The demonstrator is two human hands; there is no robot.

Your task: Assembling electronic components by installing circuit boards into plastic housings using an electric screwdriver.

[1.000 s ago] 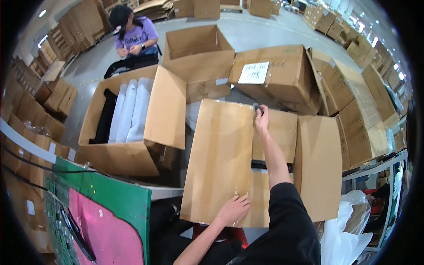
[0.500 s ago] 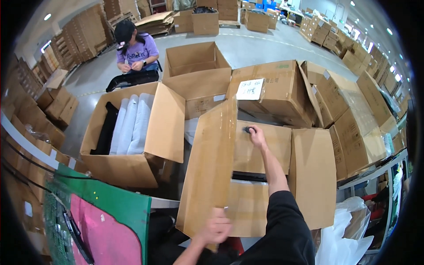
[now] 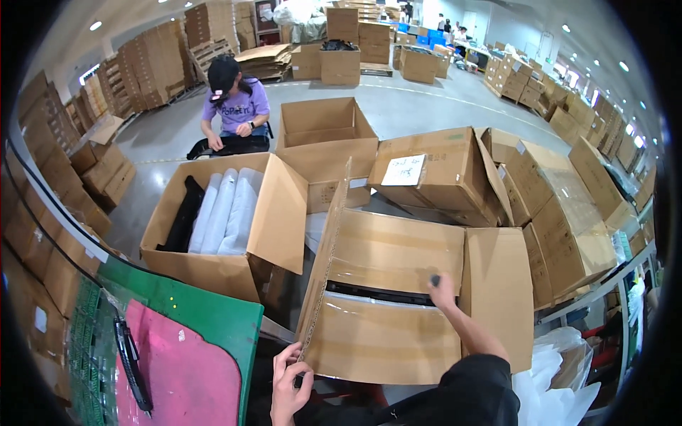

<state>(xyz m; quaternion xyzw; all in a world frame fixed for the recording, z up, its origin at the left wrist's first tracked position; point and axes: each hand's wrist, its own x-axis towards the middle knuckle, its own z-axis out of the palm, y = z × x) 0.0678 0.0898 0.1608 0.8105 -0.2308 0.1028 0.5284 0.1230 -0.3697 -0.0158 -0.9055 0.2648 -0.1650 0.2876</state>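
Reaching over a part-open cardboard carton (image 3: 387,341)

Touching the near corner of its raised left flap (image 3: 322,266) with the curled fingers of the left hand (image 3: 288,383); cannot tell whether gripping it. Holding a small dark object (image 3: 435,281) in the closed right hand (image 3: 445,292), over the inner flaps (image 3: 398,238). Just left of that hand, in the gap, a black strip (image 3: 380,292). Left of the left hand, a pink pad (image 3: 188,369); farther ahead, a box (image 3: 199,273) of grey rolls (image 3: 226,213).
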